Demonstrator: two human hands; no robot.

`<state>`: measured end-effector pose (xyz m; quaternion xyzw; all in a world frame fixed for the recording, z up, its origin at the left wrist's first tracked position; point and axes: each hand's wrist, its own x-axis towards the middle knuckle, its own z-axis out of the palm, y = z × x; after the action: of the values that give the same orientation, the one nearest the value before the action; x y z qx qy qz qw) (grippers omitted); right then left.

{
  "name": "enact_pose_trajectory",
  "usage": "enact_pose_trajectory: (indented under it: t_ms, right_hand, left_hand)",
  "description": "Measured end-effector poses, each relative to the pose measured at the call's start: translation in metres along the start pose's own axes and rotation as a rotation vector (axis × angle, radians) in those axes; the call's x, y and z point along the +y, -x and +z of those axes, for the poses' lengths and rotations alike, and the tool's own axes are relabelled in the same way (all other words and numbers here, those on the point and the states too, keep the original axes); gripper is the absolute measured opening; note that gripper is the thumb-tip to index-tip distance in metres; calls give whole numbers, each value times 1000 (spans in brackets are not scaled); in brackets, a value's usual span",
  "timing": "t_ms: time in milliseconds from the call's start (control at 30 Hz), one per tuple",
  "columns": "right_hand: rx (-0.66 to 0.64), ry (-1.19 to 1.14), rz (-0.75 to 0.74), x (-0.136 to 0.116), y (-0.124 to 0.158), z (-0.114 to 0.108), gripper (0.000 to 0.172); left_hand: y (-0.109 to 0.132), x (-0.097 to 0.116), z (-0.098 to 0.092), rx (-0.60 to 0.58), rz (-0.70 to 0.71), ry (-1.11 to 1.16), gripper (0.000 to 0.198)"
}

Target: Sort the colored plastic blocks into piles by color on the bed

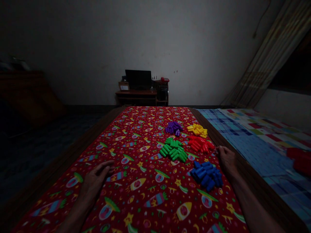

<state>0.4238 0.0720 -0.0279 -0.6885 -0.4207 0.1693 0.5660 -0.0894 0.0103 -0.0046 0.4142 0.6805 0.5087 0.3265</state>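
Note:
My left hand (pixel 96 181) lies flat and open on the red patterned cloth (pixel 136 194), fingers stretched toward the middle, holding nothing. My right hand (pixel 225 160) rests on the cloth near the table's right edge, fingers lying loosely, beside the blue pile of plastic blocks (pixel 206 174) and just below the red pile (pixel 200 144). A green pile (pixel 173 150) lies in the middle; a purple pile (pixel 173 127) and a yellow pile (pixel 198 130) lie farther back. Neither hand touches a pile.
The table has a dark wooden rim (pixel 255 181). A chequered blue mat (pixel 255 142) covers the floor at right, with a red object (pixel 300 160) on it. A small desk with a dark screen (pixel 138 81) stands against the far wall. The room is dim.

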Motion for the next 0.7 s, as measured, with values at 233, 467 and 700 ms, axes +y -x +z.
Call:
enact_pose_trajectory:
  t_ms: [233,467,700]
  right_hand:
    - [27,24,23,-1,2,1,41]
    - [78,102,-185,20,-32,13,63]
    - [-15,-62,-107,21,-108,61,68]
  left_hand:
    - [0,0,-1,-9,-18,4,40]
    - [-5,-3,-2,-15,-2,-33,37]
    - [-2,-1,-1,-2,-9,-113,38]
